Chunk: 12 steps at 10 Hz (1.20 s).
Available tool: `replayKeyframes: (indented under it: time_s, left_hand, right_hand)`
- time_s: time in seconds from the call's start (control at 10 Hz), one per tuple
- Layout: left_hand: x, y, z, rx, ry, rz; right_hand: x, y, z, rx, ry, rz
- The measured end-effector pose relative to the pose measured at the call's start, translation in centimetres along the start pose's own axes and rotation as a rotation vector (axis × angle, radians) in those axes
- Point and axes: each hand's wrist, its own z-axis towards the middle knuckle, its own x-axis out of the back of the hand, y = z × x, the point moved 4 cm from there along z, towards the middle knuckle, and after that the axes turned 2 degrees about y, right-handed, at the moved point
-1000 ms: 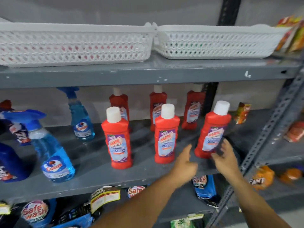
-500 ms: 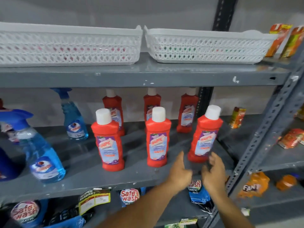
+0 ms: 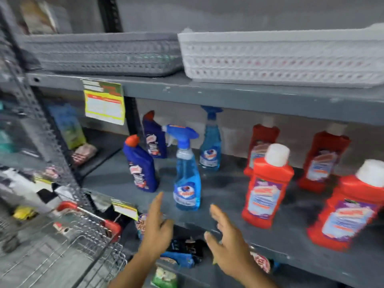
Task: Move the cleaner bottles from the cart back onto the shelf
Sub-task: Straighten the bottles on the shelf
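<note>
Several red cleaner bottles with white caps stand on the grey middle shelf (image 3: pixel 228 196); the nearest ones are a red bottle (image 3: pixel 267 188) and another red bottle (image 3: pixel 349 210) at the right. A blue spray bottle (image 3: pixel 187 173) stands near the shelf's front, a second spray bottle (image 3: pixel 211 142) behind it. Two dark blue bottles (image 3: pixel 142 165) with red caps stand to the left. My left hand (image 3: pixel 158 227) and my right hand (image 3: pixel 226 235) hover open and empty in front of the shelf edge, below the spray bottle. A wire cart (image 3: pixel 68 242) with red corners is at the lower left.
A grey basket (image 3: pixel 104 55) and a white basket (image 3: pixel 280 59) sit on the upper shelf. A yellow price tag (image 3: pixel 104 102) hangs from that shelf's edge. Perforated uprights (image 3: pixel 41 121) stand at the left. Packets lie on the lower shelf (image 3: pixel 178 258).
The view has swung left, bringing the cart and dark blue bottles into sight. Both hands have drawn back from the red bottle and moved left, still empty.
</note>
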Motion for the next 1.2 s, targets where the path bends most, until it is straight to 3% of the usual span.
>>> replayKeyframes:
  time_s: [0.2, 0.3, 0.4, 0.5, 0.6, 0.7, 1.0, 1.1, 1.2]
  left_hand:
    - [-1.2, -0.6, 4.0, 0.08, -0.253, -0.033]
    - [0.0, -0.9, 3.6, 0.031, -0.276, -0.103]
    - [4.8, -2.3, 4.2, -0.048, -0.01, -0.142]
    - [10.5, -4.9, 8.4, 0.013, 0.206, -0.109]
    - [12.2, -5.4, 13.0, 0.103, -0.021, -0.03]
    - [12.7, -5.6, 15.2, 0.039, -0.225, -0.034]
    - [14.7, -5.9, 15.0, -0.028, -0.191, -0.013]
    - [16.4, -5.6, 13.7, -0.027, -0.105, 0.168]
    - [18.6, -1.7, 12.1, -0.458, -0.023, 0.326]
  right_hand:
    - [-5.2, 0.4, 5.1, -0.159, 0.074, -0.001]
    - [-5.6, -0.2, 4.4, -0.089, 0.356, -0.051]
    - [-8.9, -3.0, 3.9, 0.006, 0.445, -0.063]
    - [-14.9, -5.1, 7.3, -0.001, 0.121, -0.085]
    - [-18.0, -5.8, 11.9, -0.148, 0.064, -0.057]
    - [-20.1, -7.1, 14.5, -0.231, 0.037, -0.071]
    - [-21.7, -8.7, 14.2, -0.264, 0.065, -0.061]
    - [-17.9, -11.9, 11.4, -0.184, 0.161, 0.148]
    - [-10.5, -17.9, 5.9, -0.043, 0.308, 0.322]
